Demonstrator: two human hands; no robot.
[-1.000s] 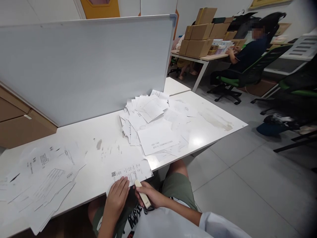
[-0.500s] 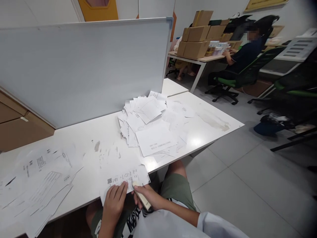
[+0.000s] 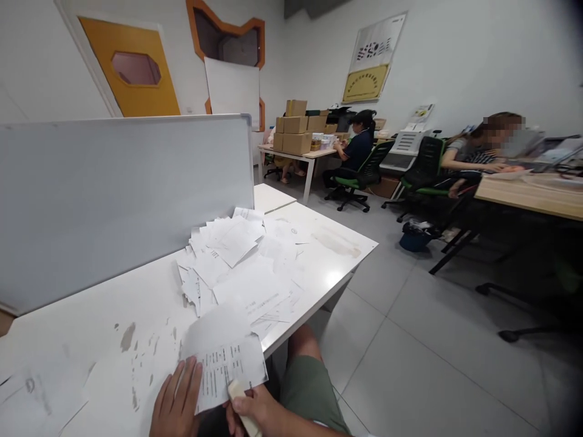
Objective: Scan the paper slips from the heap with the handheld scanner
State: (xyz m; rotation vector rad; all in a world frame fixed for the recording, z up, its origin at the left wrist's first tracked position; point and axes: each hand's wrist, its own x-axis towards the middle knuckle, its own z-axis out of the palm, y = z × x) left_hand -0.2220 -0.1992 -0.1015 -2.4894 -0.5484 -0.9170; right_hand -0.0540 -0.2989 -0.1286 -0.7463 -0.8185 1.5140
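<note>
My left hand [image 3: 175, 403] lies flat, fingers stretched, on a printed paper sheet [image 3: 228, 363] at the near edge of the white table [image 3: 319, 261]. My right hand [image 3: 252, 413] is closed around a cream, stick-shaped tool [image 3: 239, 403] whose tip touches the sheet's lower right corner. A loose pile of white papers [image 3: 232, 267] lies further back on the table, right of centre. More sheets [image 3: 40, 394] lie at the left, blurred.
A whiteboard panel [image 3: 122, 194] stands upright along the table's back. Beyond, a person sits at a desk stacked with cardboard boxes [image 3: 294, 130]. Another person sits at a wooden desk [image 3: 528, 194] on the right. Office chairs [image 3: 359, 179] and a tiled floor fill the right.
The camera has tilted up, showing more of the room and a second seated person. My hands have stayed on the printed sheet, which has slid a little to the left.
</note>
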